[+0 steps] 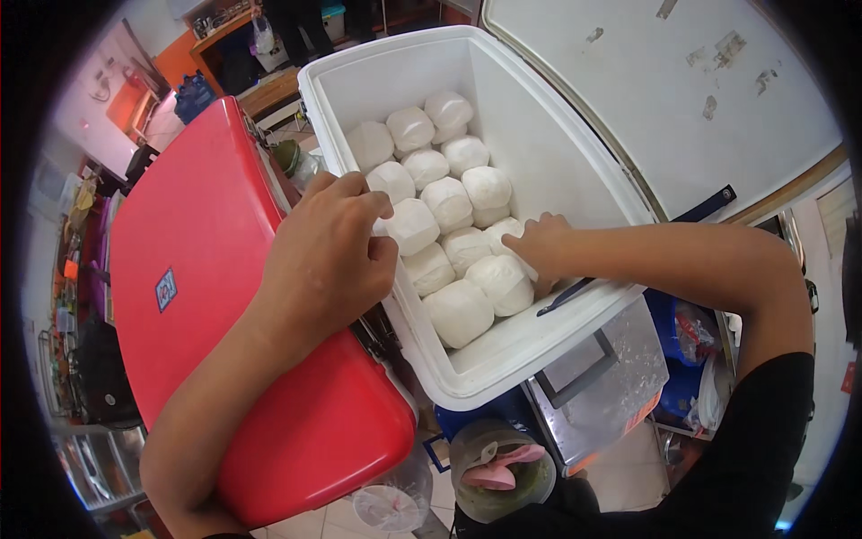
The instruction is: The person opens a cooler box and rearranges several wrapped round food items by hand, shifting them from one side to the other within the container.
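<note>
White, rounded, trimmed coconuts [447, 203], seemingly in clear wrap, lie in rows inside a white cooler box [489, 379]. My right hand [543, 250] reaches over the box's right rim and bends its fingers around a coconut [505, 235] near the right wall; its fingertips are partly hidden between that one and the front coconut [499, 284]. Over the left rim is my left hand [337, 241], fingers curled inward, close beside a larger-looking coconut [411, 226]. Whatever lies inside its curl is hidden from this view.
A red lid [193, 225] stands left of the box, under my left forearm. The white lid [682, 99] is tipped open at the right, with a dark strap [705, 205]. Below the box are a metal container [620, 377] and a tub with pink scoops [503, 467].
</note>
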Available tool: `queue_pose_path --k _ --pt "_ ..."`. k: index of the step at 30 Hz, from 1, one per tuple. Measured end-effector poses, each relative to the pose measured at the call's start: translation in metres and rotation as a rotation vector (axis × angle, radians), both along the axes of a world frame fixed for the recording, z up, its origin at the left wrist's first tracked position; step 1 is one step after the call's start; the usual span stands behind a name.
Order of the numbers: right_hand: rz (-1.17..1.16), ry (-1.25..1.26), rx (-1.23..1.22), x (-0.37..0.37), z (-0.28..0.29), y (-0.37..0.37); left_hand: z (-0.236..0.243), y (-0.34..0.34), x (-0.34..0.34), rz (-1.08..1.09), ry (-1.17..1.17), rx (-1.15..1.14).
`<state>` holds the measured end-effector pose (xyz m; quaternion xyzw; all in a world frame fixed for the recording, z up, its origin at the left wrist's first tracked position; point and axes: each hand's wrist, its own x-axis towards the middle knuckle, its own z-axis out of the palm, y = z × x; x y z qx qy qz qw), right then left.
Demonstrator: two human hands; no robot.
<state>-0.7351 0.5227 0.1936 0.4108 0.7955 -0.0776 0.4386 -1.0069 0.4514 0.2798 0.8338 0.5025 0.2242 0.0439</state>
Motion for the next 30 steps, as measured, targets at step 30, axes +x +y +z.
queue_pose_path --k 30 --pt "-0.044 0.972 0.332 -0.169 -0.060 0.148 0.011 -0.001 0.007 0.019 0.041 -0.088"
